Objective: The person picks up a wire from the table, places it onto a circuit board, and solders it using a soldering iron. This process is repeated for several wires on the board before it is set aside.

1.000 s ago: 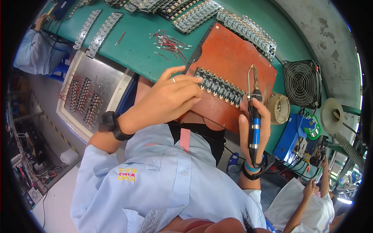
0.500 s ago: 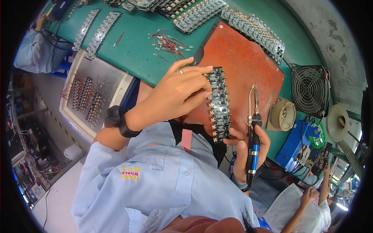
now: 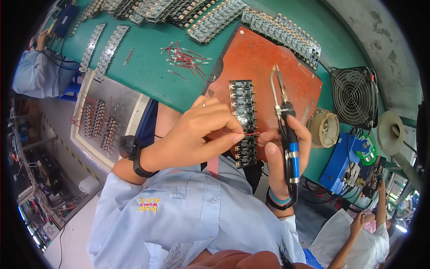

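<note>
My left hand pinches a thin red wire between thumb and index finger, over the middle of a black circuit board strip. The strip lies near the front edge of an orange-red mat, with copper-coloured parts down its left edge and brass pins along its right. My right hand is closed around a soldering iron with a blue and black handle. The iron's tip points up and away, above the mat and off the strip. My right fingertips are close to the wire's free end; whether they touch it I cannot tell.
Loose red wires lie on the green table. Stacks of board strips line the back. A metal tray is at left. Right of the mat are a round container, a fan and a blue device. Other people sit nearby.
My left hand has left the strip's far end and come nearer, bringing the red wire over its middle. The iron has tilted left in my right hand, whose fingers have moved up along the strip.
</note>
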`<action>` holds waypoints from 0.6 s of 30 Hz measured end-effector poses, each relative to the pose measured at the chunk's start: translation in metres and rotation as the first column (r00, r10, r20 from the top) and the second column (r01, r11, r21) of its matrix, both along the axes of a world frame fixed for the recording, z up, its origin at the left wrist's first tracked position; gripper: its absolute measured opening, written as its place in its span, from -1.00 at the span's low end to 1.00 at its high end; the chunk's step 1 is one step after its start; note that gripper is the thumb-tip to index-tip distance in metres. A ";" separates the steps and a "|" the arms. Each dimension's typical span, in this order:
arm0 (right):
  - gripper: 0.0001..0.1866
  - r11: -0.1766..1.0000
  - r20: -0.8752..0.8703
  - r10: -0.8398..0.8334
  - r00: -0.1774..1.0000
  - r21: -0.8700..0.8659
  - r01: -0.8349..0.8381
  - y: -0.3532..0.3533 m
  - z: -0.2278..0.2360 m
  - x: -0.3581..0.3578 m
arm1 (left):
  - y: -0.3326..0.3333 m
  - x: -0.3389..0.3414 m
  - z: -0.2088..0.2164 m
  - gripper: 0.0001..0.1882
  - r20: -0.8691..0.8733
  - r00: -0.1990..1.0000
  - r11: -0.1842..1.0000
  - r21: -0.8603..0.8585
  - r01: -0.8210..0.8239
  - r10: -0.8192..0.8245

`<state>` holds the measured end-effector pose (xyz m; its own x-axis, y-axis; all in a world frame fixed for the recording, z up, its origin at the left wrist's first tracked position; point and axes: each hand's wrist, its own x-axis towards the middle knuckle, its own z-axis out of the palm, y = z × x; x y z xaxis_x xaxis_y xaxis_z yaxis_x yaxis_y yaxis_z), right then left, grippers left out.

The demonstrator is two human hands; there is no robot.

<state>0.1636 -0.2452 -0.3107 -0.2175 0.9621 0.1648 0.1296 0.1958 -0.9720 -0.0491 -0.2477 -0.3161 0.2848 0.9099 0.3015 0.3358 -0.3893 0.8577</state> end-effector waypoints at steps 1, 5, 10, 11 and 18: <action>-0.46 0.999 -0.056 0.028 0.998 -0.032 -0.030 0.003 0.000 -0.004 | -0.001 0.002 -0.002 -0.94 0.018 1.000 1.000 -0.005 0.015 -0.015; -0.47 0.992 -0.139 0.087 0.986 -0.077 -0.098 0.007 -0.002 -0.009 | -0.001 0.004 -0.004 -0.92 -0.004 0.999 0.999 0.002 0.040 -0.040; -0.48 0.995 -0.086 0.097 0.991 -0.017 -0.099 0.005 -0.009 -0.009 | -0.003 0.006 -0.001 -0.94 -0.037 0.998 0.998 -0.035 0.043 -0.044; -0.48 0.995 -0.091 0.100 0.991 0.000 -0.100 0.005 -0.010 -0.009 | -0.004 0.007 -0.002 -0.94 -0.038 0.998 0.999 -0.035 0.040 -0.042; -0.44 0.997 -0.148 0.016 0.989 0.080 -0.004 0.001 -0.014 -0.011 | -0.007 0.012 -0.005 -0.91 0.119 0.993 0.993 -0.115 0.015 -0.001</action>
<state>0.1523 -0.2442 -0.3242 -0.1948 0.9426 0.2713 -0.0172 0.2733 -0.9618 -0.0374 -0.2550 -0.3214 0.2604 0.9385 0.2268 0.2260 -0.2877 0.9307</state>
